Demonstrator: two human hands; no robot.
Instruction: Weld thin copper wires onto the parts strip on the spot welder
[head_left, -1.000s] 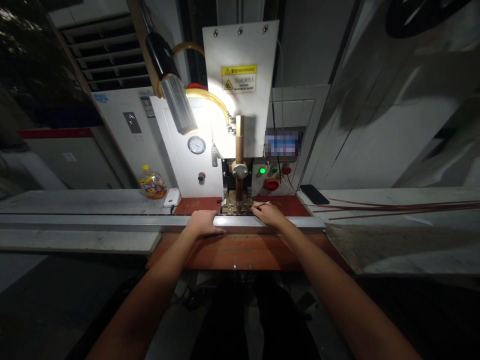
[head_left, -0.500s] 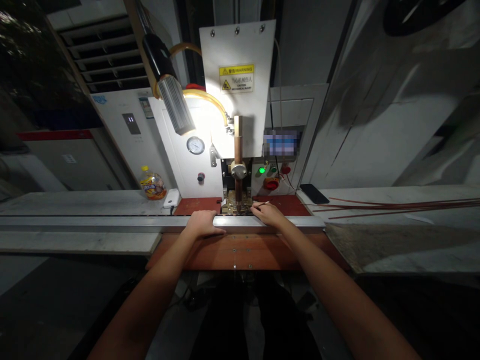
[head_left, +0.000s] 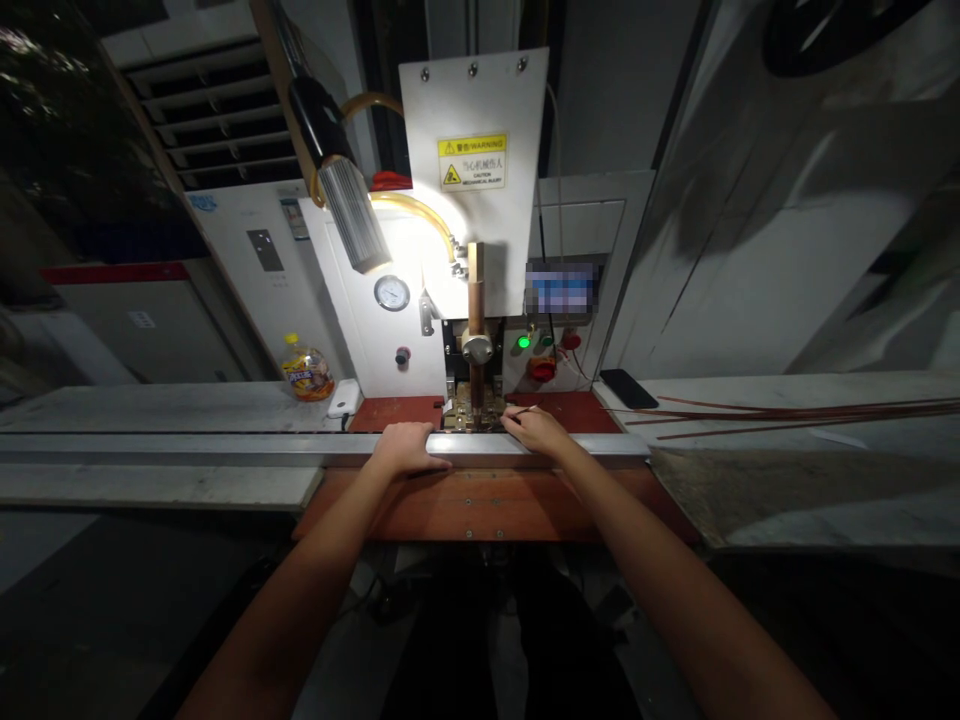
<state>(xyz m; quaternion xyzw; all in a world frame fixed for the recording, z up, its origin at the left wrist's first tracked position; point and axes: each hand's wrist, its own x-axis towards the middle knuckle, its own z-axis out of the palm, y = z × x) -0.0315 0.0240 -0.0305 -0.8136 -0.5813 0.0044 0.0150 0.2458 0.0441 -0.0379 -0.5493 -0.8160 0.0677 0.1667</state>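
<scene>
A long silver metal bar (head_left: 517, 443) lies across the front of the machine. My left hand (head_left: 405, 447) is wrapped over it, fingers on the far side and thumb along the near side. Just right of the copper-coloured electrode (head_left: 477, 390), my right hand (head_left: 536, 430) pinches a thin dark rod (head_left: 523, 410), with its wrist over the bar. The electrode's tip comes down close behind the bar, onto or just above a brass-coloured fixture (head_left: 459, 412). Exact contact there is too small to make out.
A bright work lamp (head_left: 352, 215) hangs at upper left. Several thin reddish-brown rods (head_left: 750, 411) and a black phone (head_left: 628, 388) lie on the right-hand table. A bottle (head_left: 307, 372) and a white device (head_left: 343, 398) stand at left. Red-brown boards (head_left: 420, 505) lie in front.
The electrode and its white head plate appear slightly lower, with a small shift of the view too. Both hands keep their places.
</scene>
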